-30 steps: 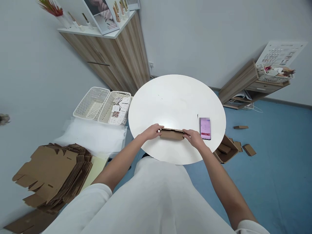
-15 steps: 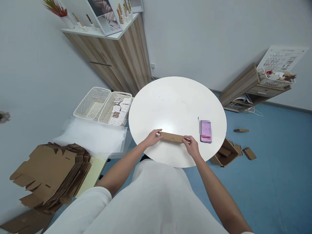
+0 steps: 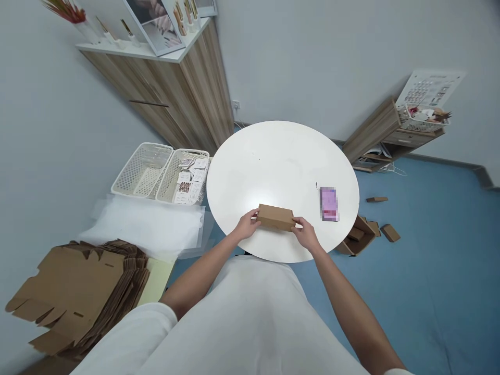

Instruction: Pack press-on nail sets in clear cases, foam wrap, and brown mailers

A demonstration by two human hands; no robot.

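A small closed cardboard box (image 3: 275, 216) is held between my two hands over the near part of the round white table (image 3: 289, 161). My left hand (image 3: 247, 225) grips its left end, thumb and fingers pressed on the side. At the right end, my right hand (image 3: 305, 233) has its fingertips round the corner. The broad top face and the front side of the box both show. To the right on the table lies a phone (image 3: 329, 203) with a blurred pinkish screen.
Two white baskets (image 3: 142, 171) stand left of the table, one holding cards. Nearer lie white sheets (image 3: 156, 221) and a stack of flat cardboard (image 3: 78, 286). An open carton (image 3: 361, 237) and small boxes (image 3: 390, 233) are on the floor at right.
The box has tilted in my hands, so its broad top face now shows more. Both hands still hold its ends. The whole view has shifted slightly.
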